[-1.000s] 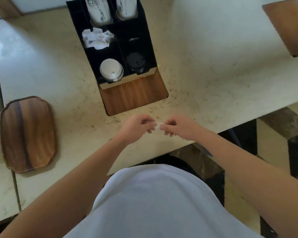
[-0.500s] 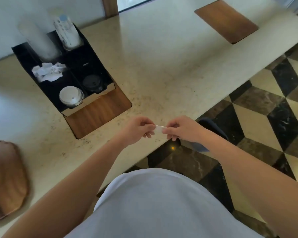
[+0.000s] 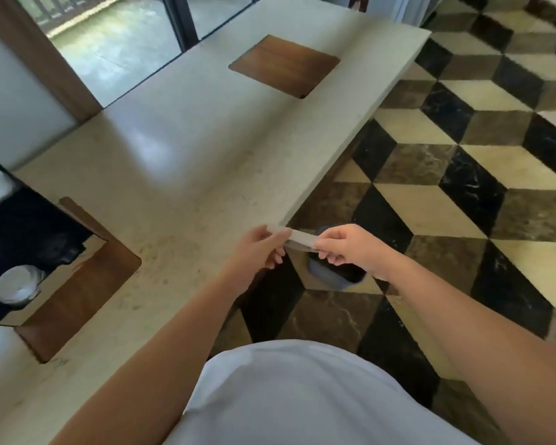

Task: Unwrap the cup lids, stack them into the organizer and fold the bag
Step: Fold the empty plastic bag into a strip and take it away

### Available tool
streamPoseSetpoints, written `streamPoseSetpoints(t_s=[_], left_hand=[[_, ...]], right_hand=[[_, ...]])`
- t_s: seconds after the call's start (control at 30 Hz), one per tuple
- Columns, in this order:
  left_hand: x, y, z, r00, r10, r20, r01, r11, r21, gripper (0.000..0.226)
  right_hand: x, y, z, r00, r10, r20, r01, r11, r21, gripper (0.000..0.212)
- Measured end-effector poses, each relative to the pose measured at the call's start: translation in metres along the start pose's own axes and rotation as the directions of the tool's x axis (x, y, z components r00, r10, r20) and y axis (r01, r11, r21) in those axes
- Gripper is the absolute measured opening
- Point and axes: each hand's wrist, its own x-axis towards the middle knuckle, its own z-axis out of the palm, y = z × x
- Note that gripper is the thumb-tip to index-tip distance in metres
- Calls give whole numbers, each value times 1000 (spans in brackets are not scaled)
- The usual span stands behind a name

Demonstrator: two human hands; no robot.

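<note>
The bag, folded down to a narrow pale strip, stretches between both hands just past the edge of the surface, above the floor. The left hand pinches one end, the right hand pinches the other, fingers curled round it. Far left, the black organizer holds a white stack of lids. Stacking looks done; folding seems nearly finished, I'd judge.
</note>
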Motion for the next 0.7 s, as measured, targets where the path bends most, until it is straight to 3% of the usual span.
streamPoseSetpoints(t_s=[0.17, 0.3, 0.4, 0.53, 0.63, 0.7], left_hand=[[29, 40, 72, 986, -102, 132, 137, 945, -297, 34], [48, 54, 117, 985, -136, 108, 157, 964, -214, 31], [61, 60, 137, 973, -90, 212, 115, 987, -110, 24], [81, 70, 154, 950, -93, 297, 99, 995, -5, 20], [107, 77, 158, 961, -171, 219, 187, 981, -55, 22], [126, 82, 153, 964, -219, 153, 240, 962, -131, 11]], right_hand=[[-27, 14, -44, 986, 25, -165, 8, 981, 195, 14], [-43, 21, -57, 957, 38, -287, 32, 971, 235, 28], [-47, 26, -67, 921, 28, -389, 43, 984, 173, 42], [-42, 28, -81, 887, 71, -456, 11, 985, 175, 27], [-31, 28, -84, 863, 128, -489, 2, 967, 255, 26], [-22, 30, -83, 854, 180, -488, -10, 944, 330, 22]])
